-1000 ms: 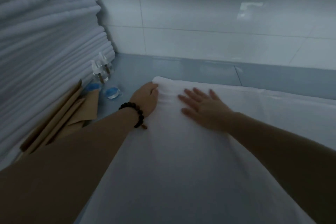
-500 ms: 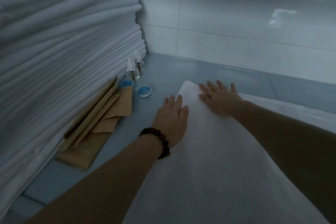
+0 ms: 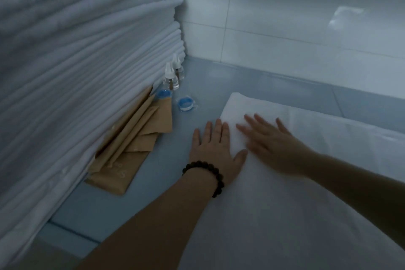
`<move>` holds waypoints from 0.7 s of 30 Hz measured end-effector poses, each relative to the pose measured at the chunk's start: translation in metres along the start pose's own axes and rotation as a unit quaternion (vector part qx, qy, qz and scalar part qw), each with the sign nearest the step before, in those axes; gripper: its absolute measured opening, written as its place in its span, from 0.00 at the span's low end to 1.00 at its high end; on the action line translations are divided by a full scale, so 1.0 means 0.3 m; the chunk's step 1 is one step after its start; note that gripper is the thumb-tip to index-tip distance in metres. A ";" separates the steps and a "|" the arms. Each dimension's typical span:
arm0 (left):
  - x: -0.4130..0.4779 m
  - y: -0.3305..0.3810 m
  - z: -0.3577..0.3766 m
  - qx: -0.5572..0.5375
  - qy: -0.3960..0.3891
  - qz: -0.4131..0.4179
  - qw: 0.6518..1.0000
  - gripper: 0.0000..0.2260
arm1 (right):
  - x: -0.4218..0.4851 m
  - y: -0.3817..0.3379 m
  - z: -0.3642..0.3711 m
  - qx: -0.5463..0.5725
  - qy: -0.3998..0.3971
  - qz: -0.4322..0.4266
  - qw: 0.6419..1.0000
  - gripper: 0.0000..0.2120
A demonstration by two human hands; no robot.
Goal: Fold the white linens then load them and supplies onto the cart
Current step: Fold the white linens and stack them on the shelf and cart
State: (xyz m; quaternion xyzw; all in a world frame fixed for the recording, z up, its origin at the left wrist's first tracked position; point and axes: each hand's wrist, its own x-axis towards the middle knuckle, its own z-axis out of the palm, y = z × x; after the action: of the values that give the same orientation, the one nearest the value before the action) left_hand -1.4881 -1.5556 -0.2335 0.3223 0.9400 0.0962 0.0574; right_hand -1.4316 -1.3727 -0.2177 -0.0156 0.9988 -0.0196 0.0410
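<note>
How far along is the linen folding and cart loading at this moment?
Done: a tall stack of folded linens stands at left. In hand: the right hand lies flat on the white linen, the left hand at its edge. Left: loading; the small bottles and brown packets sit by the stack, and no cart is in view.

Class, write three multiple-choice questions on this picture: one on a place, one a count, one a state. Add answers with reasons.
1. Where do the brown paper bags lie? A) against the stack of folded linens B) on top of it C) hanging on the wall
2. How many small clear bottles stand by that stack? A) one B) two C) four
3. The right hand is: A) gripping a bottle B) a fist C) flat on the spread linen
Answers: A, they lean at its foot; B, two white caps side by side; C, fingers straight on the cloth.
</note>
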 end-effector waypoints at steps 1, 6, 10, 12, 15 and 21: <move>0.002 0.001 -0.001 -0.001 0.000 -0.003 1.000 0.35 | -0.077 0.021 0.016 0.003 -0.006 0.000 1.000 0.25; -0.008 0.012 -0.027 0.038 -0.023 -0.009 0.999 0.35 | -0.363 0.387 -0.024 0.004 -0.042 0.352 0.935 0.32; -0.095 0.069 -0.024 0.071 -0.042 -0.009 0.997 0.35 | -0.476 0.323 -0.022 0.004 -0.016 0.364 0.931 0.28; -0.177 0.137 -0.004 0.064 -0.061 0.024 0.996 0.37 | -0.479 0.168 0.002 0.041 0.011 0.258 0.965 0.26; -0.298 0.239 0.038 0.052 -0.082 0.062 0.993 0.38 | -0.504 -0.004 0.045 0.062 0.012 0.138 0.988 0.28; -0.347 0.253 0.032 0.065 -0.075 0.036 0.994 0.35 | -0.796 0.361 0.004 0.025 -0.007 0.378 0.925 0.28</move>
State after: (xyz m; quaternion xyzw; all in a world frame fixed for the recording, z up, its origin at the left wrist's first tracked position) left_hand -1.3595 -1.5598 -0.2217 0.3649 0.9252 0.0129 0.1031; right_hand -1.1969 -1.2567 -0.2039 0.3641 0.9295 -0.0274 0.0529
